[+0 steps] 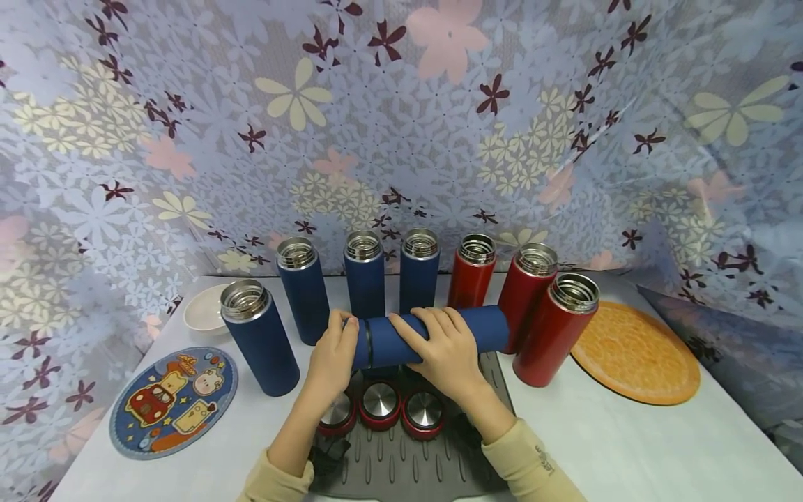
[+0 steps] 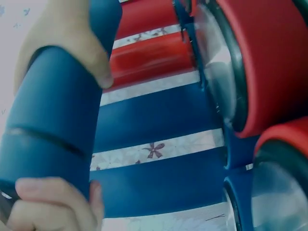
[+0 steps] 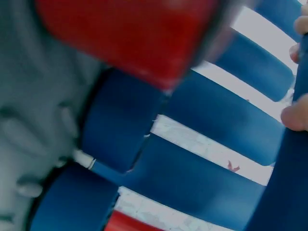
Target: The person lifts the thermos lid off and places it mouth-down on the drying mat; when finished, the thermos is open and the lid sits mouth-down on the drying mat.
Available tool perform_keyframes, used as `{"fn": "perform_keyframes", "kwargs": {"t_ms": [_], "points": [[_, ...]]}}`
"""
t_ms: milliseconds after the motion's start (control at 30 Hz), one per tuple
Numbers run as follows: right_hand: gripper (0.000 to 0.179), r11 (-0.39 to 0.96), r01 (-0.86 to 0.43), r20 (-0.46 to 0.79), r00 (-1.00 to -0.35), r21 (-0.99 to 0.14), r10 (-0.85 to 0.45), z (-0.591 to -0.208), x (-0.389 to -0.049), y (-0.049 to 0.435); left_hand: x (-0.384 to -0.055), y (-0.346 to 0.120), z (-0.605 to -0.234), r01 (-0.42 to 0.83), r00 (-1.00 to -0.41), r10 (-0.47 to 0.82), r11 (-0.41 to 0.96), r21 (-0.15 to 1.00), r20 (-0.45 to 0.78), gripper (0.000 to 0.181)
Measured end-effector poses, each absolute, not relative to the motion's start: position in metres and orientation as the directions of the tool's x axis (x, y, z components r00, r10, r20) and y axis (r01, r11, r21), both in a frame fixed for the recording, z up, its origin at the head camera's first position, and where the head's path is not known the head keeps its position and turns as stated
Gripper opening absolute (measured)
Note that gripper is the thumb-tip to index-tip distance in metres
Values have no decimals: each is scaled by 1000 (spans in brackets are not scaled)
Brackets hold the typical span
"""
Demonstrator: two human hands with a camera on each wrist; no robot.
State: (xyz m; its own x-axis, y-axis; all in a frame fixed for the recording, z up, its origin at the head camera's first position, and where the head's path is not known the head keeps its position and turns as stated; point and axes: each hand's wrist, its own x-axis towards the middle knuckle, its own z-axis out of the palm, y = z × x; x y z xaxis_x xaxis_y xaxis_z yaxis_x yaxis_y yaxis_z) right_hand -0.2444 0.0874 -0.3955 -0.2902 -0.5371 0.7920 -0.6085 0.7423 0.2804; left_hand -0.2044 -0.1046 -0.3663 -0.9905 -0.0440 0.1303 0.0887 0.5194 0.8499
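Note:
My left hand (image 1: 332,355) grips the capped left end of a blue thermos bottle (image 1: 387,341), held level above a dark ridged mat (image 1: 401,470). Around the bottle's body curl the fingers and thumb of my right hand (image 1: 445,348). A dark seam between cap and body shows on the bottle in the left wrist view, so the lid (image 2: 38,159) sits on it. Below, red lids with steel tops (image 1: 379,402) stand on the mat. Blue lids (image 3: 122,120) appear behind them in the right wrist view, mostly hidden by the bottle in the head view.
Several lidless blue bottles (image 1: 304,296) stand behind and to the left. Three lidless red bottles (image 1: 555,335) are at the right. A cartoon placemat (image 1: 176,403) and a white dish (image 1: 207,310) lie left, an orange round mat (image 1: 636,352) right. Flowered cloth (image 1: 401,139) hangs behind.

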Motion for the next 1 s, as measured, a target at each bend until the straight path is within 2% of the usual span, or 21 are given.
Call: {"fn": "perform_keyframes", "kwargs": {"t_ms": [133,233,333,400,500,600,733,1000], "points": [[81,734,-575,830,-159,363,-535,-399,-248,88,-205,-107,-365,-19,-999,-34,441,897,-4,36],[77,737,-561,837,-136,376,-530,-396,-249,91,-207,-108,-365,-25,-1000,-12,402,915,-22,40],[81,749,-570,829,-198,337,-523,-390,-250,97,-210,-111,-366,66,-996,77,380,923,40,45],[85,761,-572,817,-252,306,-519,-386,-249,101,-212,-116,-367,187,-976,172,365,912,131,58],[88,772,-569,801,-303,282,-517,-381,-248,106,-212,-124,-367,367,-914,298,325,872,273,80],[89,774,-571,792,-321,274,-518,-378,-247,109,-212,-129,-368,492,-853,348,284,823,390,77],[89,760,-593,791,-317,265,-523,-375,-245,110,-212,-133,-370,550,-824,328,264,792,463,68],[87,736,-629,786,-313,249,-533,-374,-242,109,-210,-137,-368,527,-846,291,327,785,446,71]]}}
